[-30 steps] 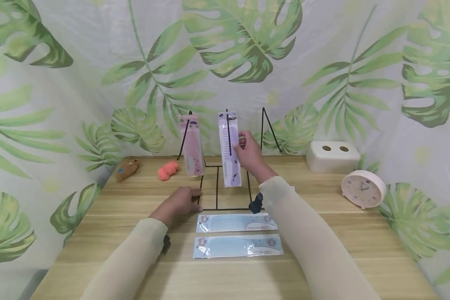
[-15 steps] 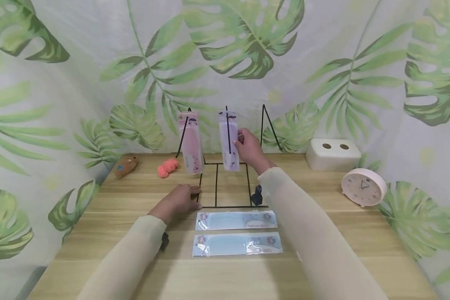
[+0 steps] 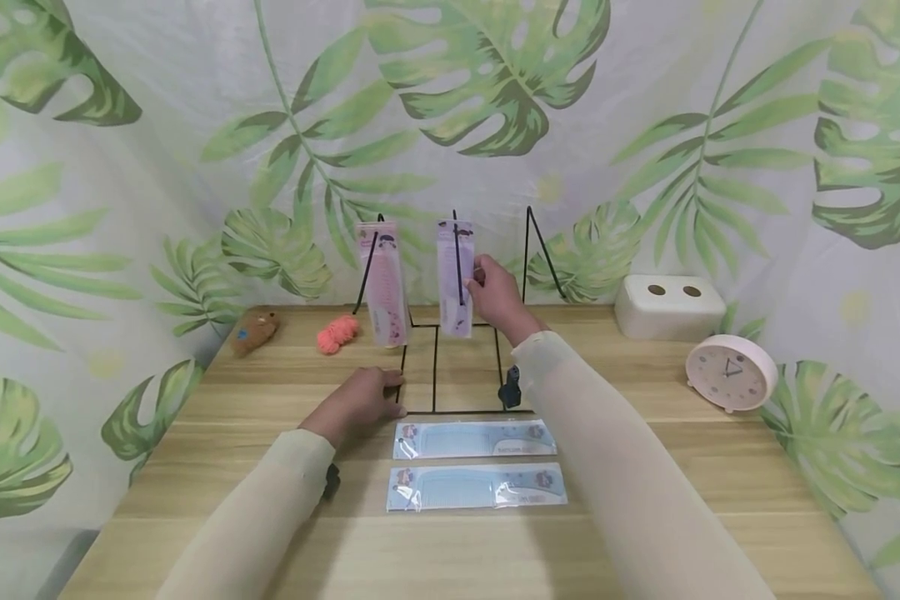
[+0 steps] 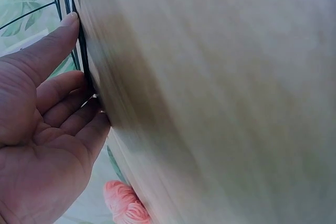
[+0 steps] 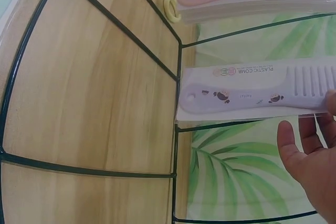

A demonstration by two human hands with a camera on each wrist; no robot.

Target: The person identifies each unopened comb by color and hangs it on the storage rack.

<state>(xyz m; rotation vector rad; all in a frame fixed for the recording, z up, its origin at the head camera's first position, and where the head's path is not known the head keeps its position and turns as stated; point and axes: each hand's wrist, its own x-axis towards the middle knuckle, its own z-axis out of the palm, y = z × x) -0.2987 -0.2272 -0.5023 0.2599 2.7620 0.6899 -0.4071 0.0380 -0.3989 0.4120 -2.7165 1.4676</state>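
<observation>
The left hand lies flat on the table, fingers straight against the wire rack's base. Right of the pink comb pack, the purple comb pack hangs on the rack's middle hook near the far edge, its side pinched by the right hand. A sideways tug could slip it off or tip the light rack.
</observation>
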